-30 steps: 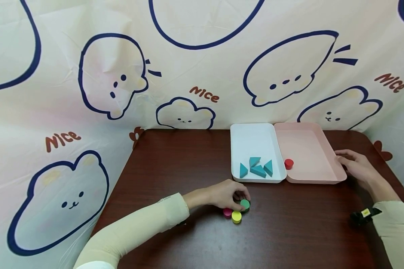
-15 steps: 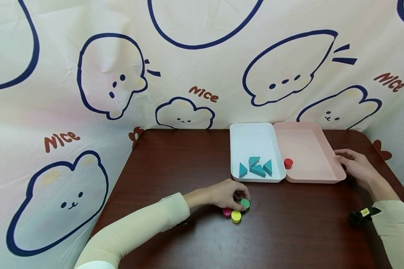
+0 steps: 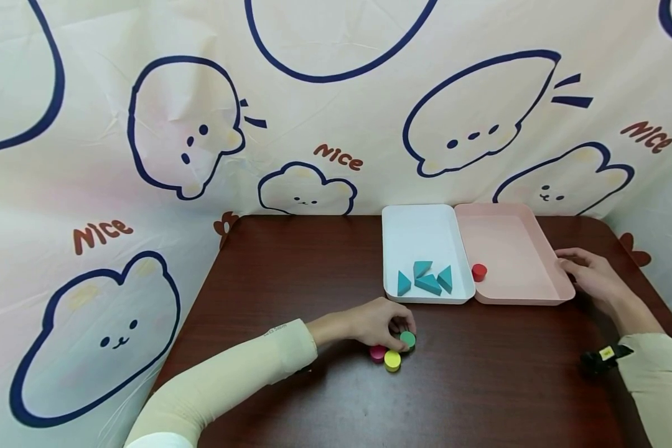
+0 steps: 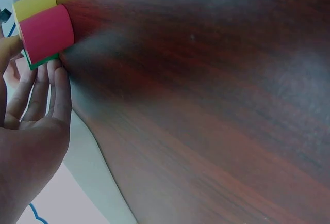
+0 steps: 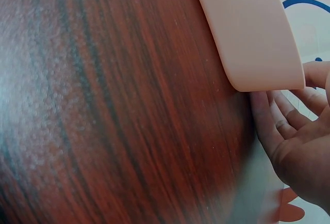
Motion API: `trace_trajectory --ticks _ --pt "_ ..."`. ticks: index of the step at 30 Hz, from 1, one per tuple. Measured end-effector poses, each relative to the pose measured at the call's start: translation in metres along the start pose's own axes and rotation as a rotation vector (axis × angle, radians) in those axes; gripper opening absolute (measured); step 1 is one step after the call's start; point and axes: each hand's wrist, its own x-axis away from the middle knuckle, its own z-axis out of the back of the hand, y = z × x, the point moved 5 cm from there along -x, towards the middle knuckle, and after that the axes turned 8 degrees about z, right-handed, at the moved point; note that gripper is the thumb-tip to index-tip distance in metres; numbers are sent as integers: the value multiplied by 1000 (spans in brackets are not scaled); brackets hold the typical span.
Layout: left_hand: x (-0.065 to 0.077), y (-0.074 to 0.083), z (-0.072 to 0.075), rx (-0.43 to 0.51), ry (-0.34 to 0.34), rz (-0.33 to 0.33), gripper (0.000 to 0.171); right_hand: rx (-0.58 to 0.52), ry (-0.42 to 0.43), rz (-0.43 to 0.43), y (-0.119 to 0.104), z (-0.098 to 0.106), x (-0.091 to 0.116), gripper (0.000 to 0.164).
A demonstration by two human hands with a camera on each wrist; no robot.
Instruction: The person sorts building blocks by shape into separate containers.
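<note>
My left hand (image 3: 376, 323) is low over the table, its thumb and fingers around a green cylinder block (image 3: 407, 340). Beside it on the wood stand a yellow cylinder block (image 3: 392, 361) and a magenta one (image 4: 47, 32), which the hand partly covers in the head view. In the left wrist view only a sliver of green shows below the magenta block. On the right, my right hand (image 3: 593, 277) touches the outer wall of a pink tray (image 3: 515, 249) with extended fingers. A red cylinder block (image 3: 479, 272) sits at that tray's left side.
A white tray (image 3: 420, 233) adjoins the pink tray on its left and holds several teal triangular blocks (image 3: 428, 284). Both stand near the back edge of the dark wooden table (image 3: 302, 261). A printed curtain (image 3: 313, 124) hangs behind.
</note>
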Motion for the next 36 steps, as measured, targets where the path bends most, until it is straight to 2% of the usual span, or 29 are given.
trace_trajectory --ticks 36 --pt "-1 1 1 9 -34 3 16 3 -6 11 0 0 0 70"
